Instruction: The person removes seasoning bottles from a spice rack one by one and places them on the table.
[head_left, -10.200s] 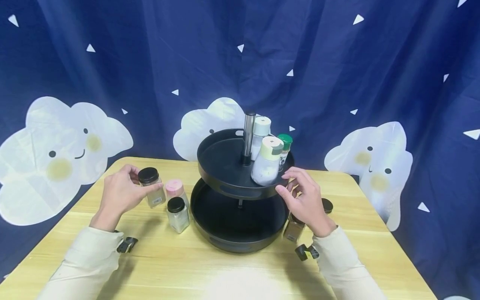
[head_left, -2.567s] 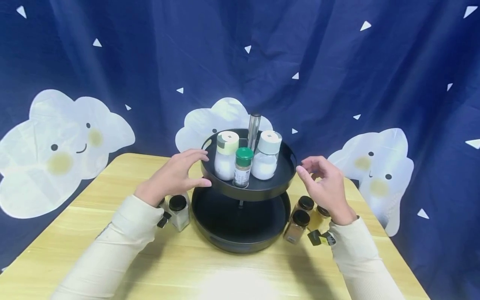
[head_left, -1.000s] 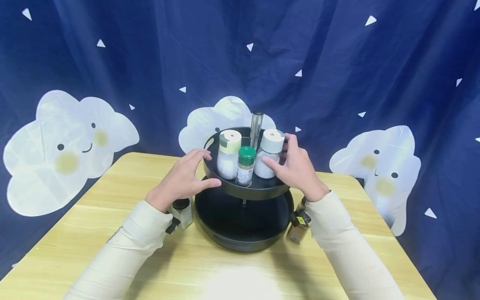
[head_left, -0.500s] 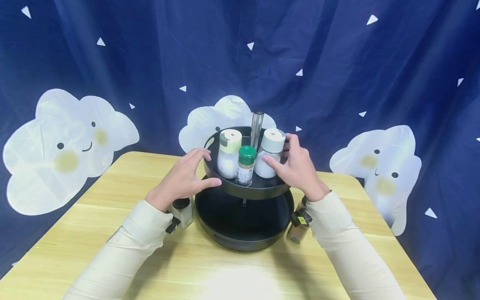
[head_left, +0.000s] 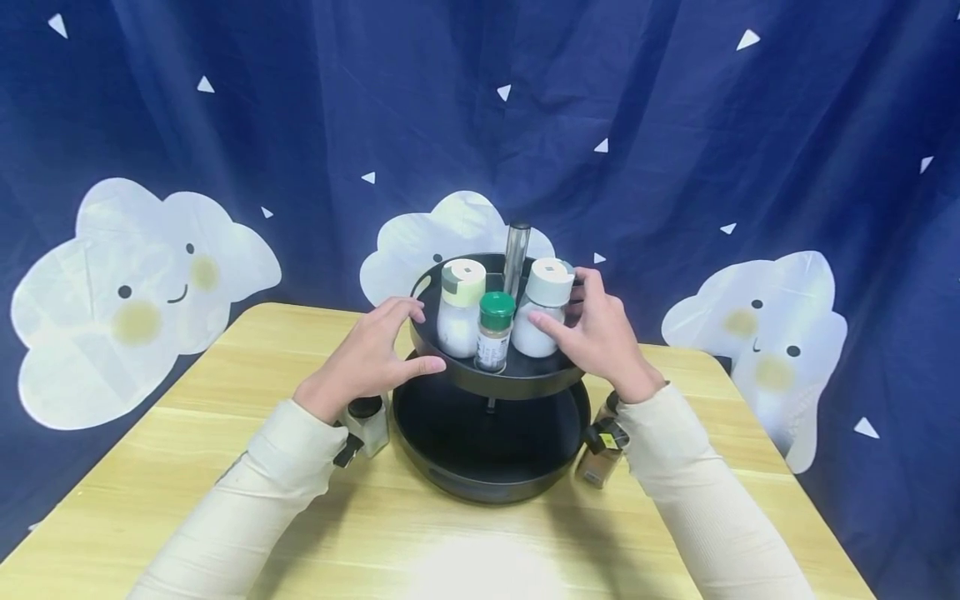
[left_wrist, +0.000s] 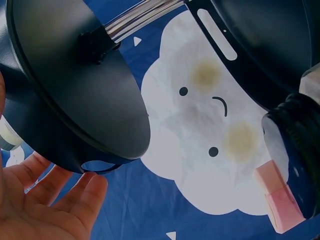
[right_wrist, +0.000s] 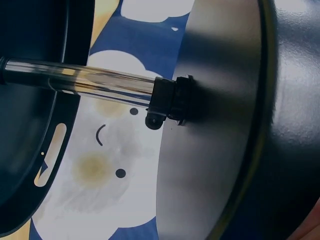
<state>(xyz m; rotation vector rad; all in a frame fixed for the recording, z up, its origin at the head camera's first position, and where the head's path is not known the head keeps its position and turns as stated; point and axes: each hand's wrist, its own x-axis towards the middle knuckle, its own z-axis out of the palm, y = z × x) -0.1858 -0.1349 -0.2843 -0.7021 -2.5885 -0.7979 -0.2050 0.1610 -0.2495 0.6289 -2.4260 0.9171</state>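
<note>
A black two-tier turntable rack fills the middle of the head view. My right hand (head_left: 603, 337) holds a seasoning shaker with a pale blue-grey lid (head_left: 551, 290) on the upper tray (head_left: 510, 386); its thumb lies across the front, its fingers go behind. My left hand (head_left: 363, 360) spreads at the tray's left side, fingertips right at the rim, thumb along the outer wall. Beside the held shaker stand a green-capped spice bottle (head_left: 494, 332) and a shaker with a pale yellow lid (head_left: 459, 315). In the left wrist view, left fingers (left_wrist: 92, 197) lie beneath the tray's handle slot.
The lower tray (head_left: 487, 490) sits on the wooden table (head_left: 420, 546). Black-lidded jars flank it: a clear one (head_left: 373, 429) partly behind my left wrist, a brown one (head_left: 595, 469) below my right. A pink lid (left_wrist: 285, 202) shows in the left wrist view.
Since the earliest frame the upper tray has turned and my left hand has left a black-lidded jar for its rim. My right hand has moved left onto the blue-grey-lidded shaker. The last second shows little change.
</note>
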